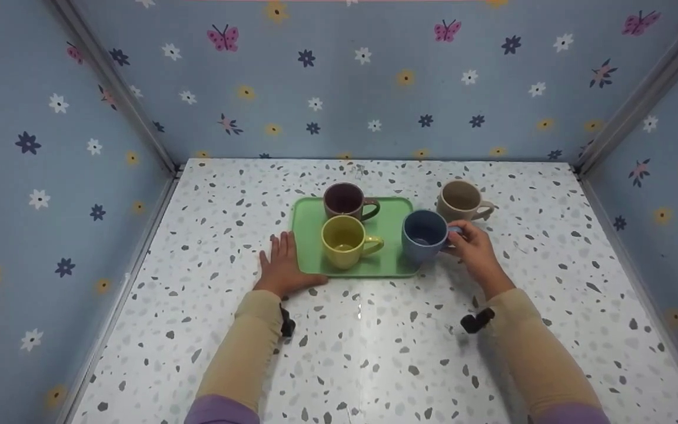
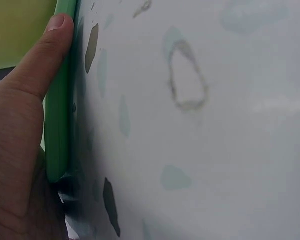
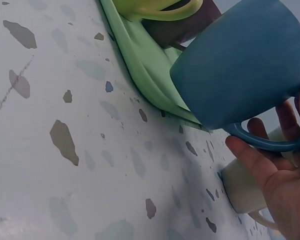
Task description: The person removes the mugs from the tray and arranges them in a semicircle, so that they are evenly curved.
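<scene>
My right hand (image 1: pixel 475 253) pinches the handle of a blue mug (image 1: pixel 418 240), which is raised over the right end of the green tray (image 1: pixel 391 259). In the right wrist view the blue mug (image 3: pixel 245 65) tilts, its base clear of the tray. At the tray's near left corner rests my left hand (image 1: pixel 284 270), fingers extended along the left side and thumb along the front edge. The left wrist view has that thumb (image 2: pixel 45 52) against the tray rim (image 2: pixel 58 125). On the tray stand a yellow mug (image 1: pixel 342 250) and, behind it, a dark maroon mug (image 1: pixel 339 207).
A beige mug (image 1: pixel 459 203) stands on the speckled table (image 1: pixel 374 341), just right of the tray and behind the blue mug. Blue patterned walls (image 1: pixel 339 82) enclose the back and both sides.
</scene>
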Motion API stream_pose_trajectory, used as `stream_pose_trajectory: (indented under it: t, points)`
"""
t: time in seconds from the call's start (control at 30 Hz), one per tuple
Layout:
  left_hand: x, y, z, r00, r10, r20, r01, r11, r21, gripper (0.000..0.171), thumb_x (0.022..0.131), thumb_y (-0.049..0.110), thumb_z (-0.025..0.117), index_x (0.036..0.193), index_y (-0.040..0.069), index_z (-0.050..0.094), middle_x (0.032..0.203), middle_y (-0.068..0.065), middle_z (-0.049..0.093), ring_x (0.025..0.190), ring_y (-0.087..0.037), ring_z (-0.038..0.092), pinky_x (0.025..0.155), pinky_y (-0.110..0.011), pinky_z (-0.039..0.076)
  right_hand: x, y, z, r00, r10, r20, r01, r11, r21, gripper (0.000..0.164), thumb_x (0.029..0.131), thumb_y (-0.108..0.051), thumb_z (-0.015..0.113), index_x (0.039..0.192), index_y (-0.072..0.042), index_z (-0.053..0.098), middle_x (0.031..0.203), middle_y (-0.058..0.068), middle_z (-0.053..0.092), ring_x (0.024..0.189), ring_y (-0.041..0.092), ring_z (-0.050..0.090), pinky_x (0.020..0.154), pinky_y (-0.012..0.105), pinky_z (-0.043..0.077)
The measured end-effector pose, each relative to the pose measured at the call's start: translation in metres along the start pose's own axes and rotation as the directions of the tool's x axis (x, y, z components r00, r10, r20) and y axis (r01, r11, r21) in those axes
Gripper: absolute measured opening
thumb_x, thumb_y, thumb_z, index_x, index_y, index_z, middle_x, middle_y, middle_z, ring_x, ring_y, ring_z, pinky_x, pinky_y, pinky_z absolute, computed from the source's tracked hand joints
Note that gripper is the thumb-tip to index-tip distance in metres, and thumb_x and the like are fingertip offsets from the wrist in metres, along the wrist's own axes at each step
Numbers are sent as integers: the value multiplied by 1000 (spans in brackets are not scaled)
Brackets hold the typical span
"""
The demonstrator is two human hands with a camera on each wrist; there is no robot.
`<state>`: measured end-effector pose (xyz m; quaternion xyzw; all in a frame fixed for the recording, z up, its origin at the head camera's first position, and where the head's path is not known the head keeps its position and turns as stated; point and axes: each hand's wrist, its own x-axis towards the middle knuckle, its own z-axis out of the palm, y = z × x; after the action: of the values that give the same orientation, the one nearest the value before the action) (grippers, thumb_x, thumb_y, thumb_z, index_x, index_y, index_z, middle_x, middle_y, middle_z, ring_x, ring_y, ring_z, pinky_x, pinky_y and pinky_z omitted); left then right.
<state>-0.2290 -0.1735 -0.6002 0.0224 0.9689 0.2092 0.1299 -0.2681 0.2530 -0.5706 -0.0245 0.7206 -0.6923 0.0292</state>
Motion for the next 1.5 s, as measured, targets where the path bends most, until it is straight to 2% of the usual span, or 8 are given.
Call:
stream_pose_trajectory:
  t: [0.1,0.27,0.4,0.7,0.87,1.17,1.4,1.5]
  points:
    - [2,-1,2,1000,-5,-2,5,1000,6,147,67,85,68,160,2,-9,168,-20,-9,154,-38,-11,120,-64,-6,-1,1,-5,1000,7,-8,-7,1000,7,18,103,-7,56,117,4,58,111,8,63,104,27,67,84,40,60]
    - [5,-3,6,1000,-7,-2,7,1000,7,147,66,86,66,160,2,-10,168,-19,-10,154,-37,-12,120,-63,-8,-4,3,-13,998,48,-28,-47,998,48,16,104,-7,56,116,2,58,114,9,62,108,30,65,93,45,57]
    - [5,-4,5,1000,-9,2,9,1000,6,148,66,87,66,160,2,-10,168,-18,-11,154,-37,-13,119,-63,-9,-6,2,-20,997,73,-38,-73,997,6,20,104,-14,57,119,-1,57,120,8,59,110,25,65,97,45,55]
    - [4,-3,3,1000,-12,13,12,1000,-5,149,66,87,66,159,3,-12,168,-18,-12,153,-37,-14,119,-64,-10,-10,-1,-33,999,41,-33,-40,999,23,29,104,-11,55,125,9,53,118,9,61,109,28,65,94,44,57]
    - [3,-3,3,1000,-21,22,21,1000,-2,149,65,89,65,160,4,-12,168,-17,-13,153,-35,-15,119,-63,-9,-11,1,-41,997,66,-31,-65,998,16,26,105,-12,53,125,5,55,119,7,60,109,22,64,95,41,57]
    - [3,-3,5,1000,-16,-7,16,1000,6,149,65,87,67,160,3,-9,168,-19,-9,154,-37,-11,120,-63,-6,-12,3,-54,993,108,-56,-105,993,46,22,106,-10,50,125,1,56,116,5,58,108,21,62,99,48,53]
    - [6,-5,4,1000,-13,11,13,1000,17,149,65,89,65,160,4,-11,168,-18,-11,154,-36,-13,120,-63,-8,-11,5,-64,986,137,-92,-131,989,75,16,105,-9,54,119,-4,59,114,4,59,101,15,63,95,40,57]
    - [7,-6,5,1000,-19,17,18,1000,18,149,65,90,64,160,4,-12,168,-17,-13,154,-36,-14,119,-62,-9,-10,7,-68,984,151,-98,-143,986,86,13,105,-8,53,117,-6,59,113,4,60,100,14,64,98,43,54]
